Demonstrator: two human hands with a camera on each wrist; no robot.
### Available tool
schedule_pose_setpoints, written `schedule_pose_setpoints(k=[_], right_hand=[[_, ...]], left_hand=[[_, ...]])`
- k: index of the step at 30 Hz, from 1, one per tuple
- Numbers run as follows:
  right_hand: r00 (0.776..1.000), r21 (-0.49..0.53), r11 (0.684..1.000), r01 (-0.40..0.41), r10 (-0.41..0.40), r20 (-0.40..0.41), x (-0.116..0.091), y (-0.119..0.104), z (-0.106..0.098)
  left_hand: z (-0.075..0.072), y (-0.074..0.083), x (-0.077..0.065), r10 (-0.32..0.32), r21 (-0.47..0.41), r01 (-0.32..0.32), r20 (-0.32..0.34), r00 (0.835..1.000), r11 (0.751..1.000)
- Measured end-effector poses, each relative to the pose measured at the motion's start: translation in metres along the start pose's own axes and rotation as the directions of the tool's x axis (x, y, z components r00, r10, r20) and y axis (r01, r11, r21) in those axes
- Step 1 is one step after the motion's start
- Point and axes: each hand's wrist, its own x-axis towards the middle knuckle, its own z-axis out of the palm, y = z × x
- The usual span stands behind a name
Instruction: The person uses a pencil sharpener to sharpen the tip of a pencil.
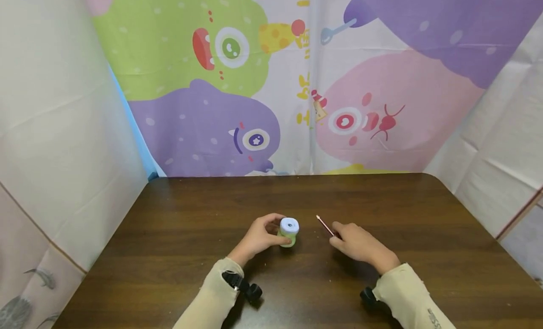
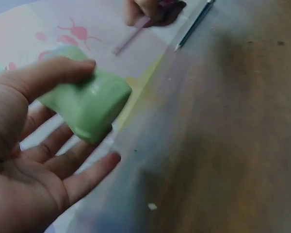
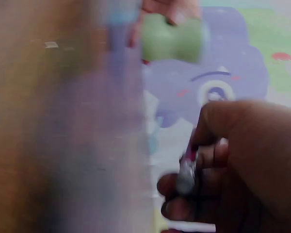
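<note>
My left hand (image 1: 259, 236) holds a small pencil sharpener (image 1: 289, 225) upright over the table, thumb on the near side and fingers behind. It has a green waisted body and a pale blue top with a dark round hole. In the left wrist view the thumb lies across the green sharpener (image 2: 99, 104), and the other fingers spread below. Apart from it, to the right, my right hand (image 1: 358, 242) pinches a dark reddish pencil (image 1: 324, 226). The pencil's pale tip points up and left. Its silvery rear end (image 3: 186, 180) shows between the fingers in the right wrist view, partly blurred.
A dark brown wooden table (image 1: 191, 206) lies beneath both hands. A printed cloth (image 1: 292, 131) with cartoon monsters hangs behind its far edge, and pale cloth (image 1: 63, 107) hangs at the sides. A dark pencil shape in the left wrist view looks like a reflection in the tabletop.
</note>
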Motion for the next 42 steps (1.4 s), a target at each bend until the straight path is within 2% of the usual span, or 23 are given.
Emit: schedule_pose_setpoints(k=[3,6,11,17,20,25,30,34,37,42], right_hand=[[0.996,0.082,0.993,0.09,-0.091,0.007,-0.004,0.001,-0.01],[0.985,0.107,0.98,0.171,-0.17,-0.018,-0.006,0.001,-0.018],[0.965,0.131,0.957,0.259,-0.25,-0.084,-0.008,0.0,-0.025],[0.944,0.125,0.944,0.305,-0.283,-0.171,-0.008,-0.003,-0.024],[0.936,0.114,0.941,0.319,-0.295,-0.193,-0.006,-0.004,-0.02],[0.917,0.083,0.925,0.371,-0.352,-0.186,-0.005,-0.006,-0.012],[0.895,0.044,0.904,0.425,-0.413,-0.168,-0.005,-0.006,-0.007],[0.88,0.028,0.887,0.461,-0.453,-0.144,-0.004,-0.007,-0.006],[0.87,0.024,0.877,0.48,-0.472,-0.147,-0.005,-0.01,-0.006],[0.879,0.002,0.889,0.457,-0.452,-0.153,-0.008,-0.018,-0.004]], left_hand=[[-0.002,-0.001,-0.007,-0.001,-0.069,0.002,0.015,1.0,0.998],[-0.004,-0.002,-0.015,-0.006,-0.164,0.011,0.032,0.999,0.986],[-0.004,-0.002,-0.025,0.005,-0.345,0.018,0.065,0.998,0.939],[-0.002,-0.005,-0.035,-0.013,-0.467,0.057,0.096,0.995,0.883],[-0.001,-0.007,-0.038,-0.014,-0.483,0.062,0.101,0.995,0.873],[0.0,-0.01,-0.04,0.018,-0.456,0.02,0.079,0.997,0.89],[0.002,-0.013,-0.041,0.012,-0.439,0.021,0.074,0.997,0.898],[0.003,-0.015,-0.042,0.035,-0.447,-0.003,0.063,0.997,0.895],[0.005,-0.014,-0.043,0.007,-0.508,0.021,0.055,0.998,0.861],[0.006,-0.011,-0.045,-0.036,-0.608,0.062,0.055,0.998,0.791]])
